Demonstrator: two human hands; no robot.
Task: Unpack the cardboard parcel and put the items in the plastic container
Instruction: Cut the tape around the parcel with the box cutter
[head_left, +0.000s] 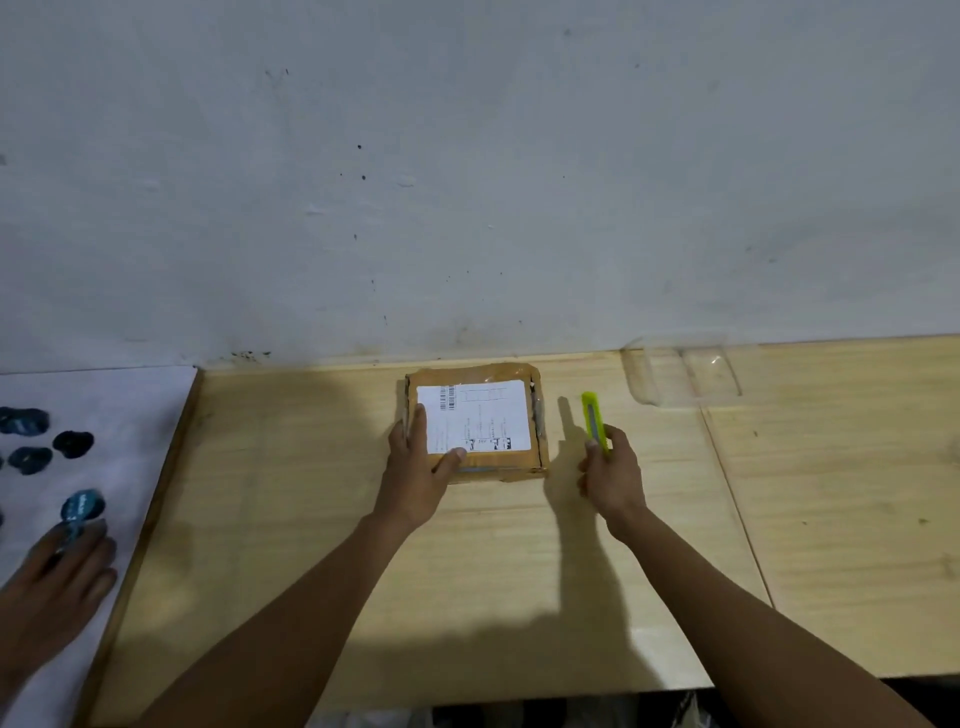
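A flat taped cardboard parcel (519, 462) with a white shipping label lies on the wooden table near the wall. My left hand (415, 467) grips its near left corner, fingers along the left side and thumb on the label. My right hand (610, 470), just right of the parcel, holds a yellow-green utility knife (594, 415) pointing away from me; I cannot make out an extended blade. A clear plastic container (680, 374) stands further right against the wall.
The wooden table (322, 499) runs to a front edge close to me. On the left a white sheet (130, 395) carries several dark blue round items (72, 443), and another person's hand (57, 566) rests there.
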